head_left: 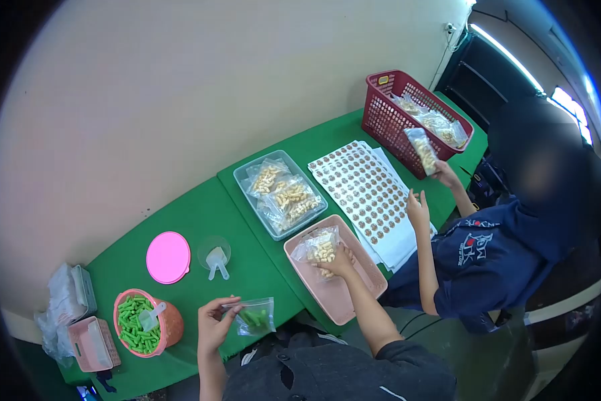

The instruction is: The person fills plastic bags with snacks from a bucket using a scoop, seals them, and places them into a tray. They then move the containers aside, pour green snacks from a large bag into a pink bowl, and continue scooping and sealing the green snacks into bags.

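My left hand [216, 323] pinches the top edge of a small clear bag [259, 317] with green stick-shaped pieces in it, held just above the table's front edge. Farther right, my right hand [338, 261] is closed on a clear plastic bag of pale snack pieces [322, 251], inside a pink basin [342, 309]. Behind the basin stands a light-blue tray [278, 233] holding several similar filled bags. A round orange-pink tub [172, 327] of green pieces, with a scoop [152, 317] in it, is left of my left hand.
A pink lid [168, 258] and a clear bowl with a scoop [216, 259] lie on the green table. Label sheets [364, 194] spread beside a maroon basket [399, 127] of bags. At right a co-worker [501, 254] holds a filled bag [421, 151]. Small baskets [94, 343] stand far left.
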`<state>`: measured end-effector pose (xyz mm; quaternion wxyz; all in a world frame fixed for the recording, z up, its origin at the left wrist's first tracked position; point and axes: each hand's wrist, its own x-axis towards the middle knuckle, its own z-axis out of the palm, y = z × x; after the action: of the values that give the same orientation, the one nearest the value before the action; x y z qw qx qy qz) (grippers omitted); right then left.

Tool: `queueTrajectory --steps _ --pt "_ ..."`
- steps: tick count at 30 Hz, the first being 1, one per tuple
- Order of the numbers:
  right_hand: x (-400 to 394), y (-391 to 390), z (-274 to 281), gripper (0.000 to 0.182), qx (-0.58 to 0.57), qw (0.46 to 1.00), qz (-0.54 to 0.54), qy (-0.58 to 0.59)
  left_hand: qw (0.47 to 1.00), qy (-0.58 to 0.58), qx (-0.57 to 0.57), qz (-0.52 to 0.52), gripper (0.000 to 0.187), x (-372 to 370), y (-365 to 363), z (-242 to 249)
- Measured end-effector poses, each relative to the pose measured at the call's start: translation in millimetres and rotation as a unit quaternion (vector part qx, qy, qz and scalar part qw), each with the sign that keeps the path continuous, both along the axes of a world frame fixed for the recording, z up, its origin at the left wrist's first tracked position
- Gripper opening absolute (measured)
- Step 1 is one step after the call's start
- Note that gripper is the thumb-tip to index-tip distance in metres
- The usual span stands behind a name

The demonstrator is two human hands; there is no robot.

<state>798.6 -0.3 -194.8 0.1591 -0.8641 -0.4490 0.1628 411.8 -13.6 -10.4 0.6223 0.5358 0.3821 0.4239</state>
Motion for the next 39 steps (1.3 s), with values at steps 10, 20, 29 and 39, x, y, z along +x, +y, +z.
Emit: queueTrajectory --steps 10,20,29,39 --pt "-41.7 -11.4 38.8 0.105 -0.011 0.999 0.036 0.037 0.994 0.076 0.008 -0.072 0.014 72.9 26.3 11.1" --pt "-27.9 97.1 129.1 0.100 0.347 0.909 0.043 0.227 0.998 0.033 -0.035 0.027 0.014 35.8 49.8 -8.5" --pt "-39.5 245.9 85.5 0.128 -0.027 0.990 0.140 0.009 0.996 0.024 -0.044 0.068 0.014 14.9 44.6 -10.7" --pt "-104.9 43.8 93.1 0.060 0.216 0.964 0.151 0.037 0.991 0.006 -0.011 0.133 0.017 42.9 97.0 -40.2"
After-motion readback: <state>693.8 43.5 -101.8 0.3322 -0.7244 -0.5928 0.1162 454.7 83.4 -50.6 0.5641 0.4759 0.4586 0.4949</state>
